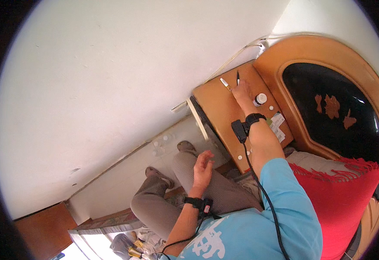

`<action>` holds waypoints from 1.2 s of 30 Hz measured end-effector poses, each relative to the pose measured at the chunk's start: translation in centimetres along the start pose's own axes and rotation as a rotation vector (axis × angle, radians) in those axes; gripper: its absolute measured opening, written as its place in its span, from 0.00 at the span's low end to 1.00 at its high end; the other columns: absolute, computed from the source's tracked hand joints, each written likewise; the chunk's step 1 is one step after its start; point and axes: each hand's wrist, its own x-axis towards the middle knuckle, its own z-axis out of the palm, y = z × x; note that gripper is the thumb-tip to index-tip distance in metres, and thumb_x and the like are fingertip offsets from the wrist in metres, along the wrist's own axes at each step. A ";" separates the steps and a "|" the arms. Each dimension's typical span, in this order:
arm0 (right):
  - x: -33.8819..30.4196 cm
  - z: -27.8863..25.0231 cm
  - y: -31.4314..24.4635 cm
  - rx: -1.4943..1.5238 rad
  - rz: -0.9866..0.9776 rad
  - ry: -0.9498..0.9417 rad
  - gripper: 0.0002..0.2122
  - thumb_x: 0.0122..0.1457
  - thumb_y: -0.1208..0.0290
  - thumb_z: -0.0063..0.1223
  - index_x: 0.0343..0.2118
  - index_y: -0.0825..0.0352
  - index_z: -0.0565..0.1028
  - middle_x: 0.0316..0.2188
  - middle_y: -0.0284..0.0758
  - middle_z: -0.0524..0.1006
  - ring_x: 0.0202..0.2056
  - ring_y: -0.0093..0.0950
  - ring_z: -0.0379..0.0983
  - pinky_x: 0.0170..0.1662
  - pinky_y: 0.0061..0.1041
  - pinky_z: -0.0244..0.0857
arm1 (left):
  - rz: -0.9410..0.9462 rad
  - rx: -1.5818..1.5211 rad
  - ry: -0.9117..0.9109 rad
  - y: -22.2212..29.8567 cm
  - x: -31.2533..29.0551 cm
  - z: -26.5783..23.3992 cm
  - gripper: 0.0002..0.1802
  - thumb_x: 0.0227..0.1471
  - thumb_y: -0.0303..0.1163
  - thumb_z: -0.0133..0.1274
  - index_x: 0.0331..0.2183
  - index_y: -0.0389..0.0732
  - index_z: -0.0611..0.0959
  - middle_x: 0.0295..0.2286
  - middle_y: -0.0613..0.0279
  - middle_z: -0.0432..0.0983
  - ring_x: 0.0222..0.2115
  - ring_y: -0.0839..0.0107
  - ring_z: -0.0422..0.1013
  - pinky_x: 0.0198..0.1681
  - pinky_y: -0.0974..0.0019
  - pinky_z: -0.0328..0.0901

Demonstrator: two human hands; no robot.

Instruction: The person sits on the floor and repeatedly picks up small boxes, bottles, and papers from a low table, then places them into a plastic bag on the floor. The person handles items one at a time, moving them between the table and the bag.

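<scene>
While the right hand rests at a black pen on the brown cabinet, its grip too small to make out, the left hand hangs half-curled, empty; probably light, stiff and slick, the pen suits a mid-barrel pinch.

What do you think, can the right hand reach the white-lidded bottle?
Probably yes: the right hand is over the tabletop, with the bottle close beside it and nothing visible between; whether that hand holds something is unclear.
</scene>
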 end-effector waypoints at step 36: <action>-1.6 2.1 -1.8 -0.023 -0.206 -0.079 0.14 0.53 0.71 0.52 0.42 0.71 0.73 0.40 0.47 0.76 0.44 0.43 0.73 0.46 0.39 0.68 | 0.014 -0.012 -0.023 0.2 0.1 0.0 0.21 0.54 0.16 0.41 0.50 0.36 0.69 0.49 0.59 0.66 0.49 0.67 0.67 0.48 0.64 0.66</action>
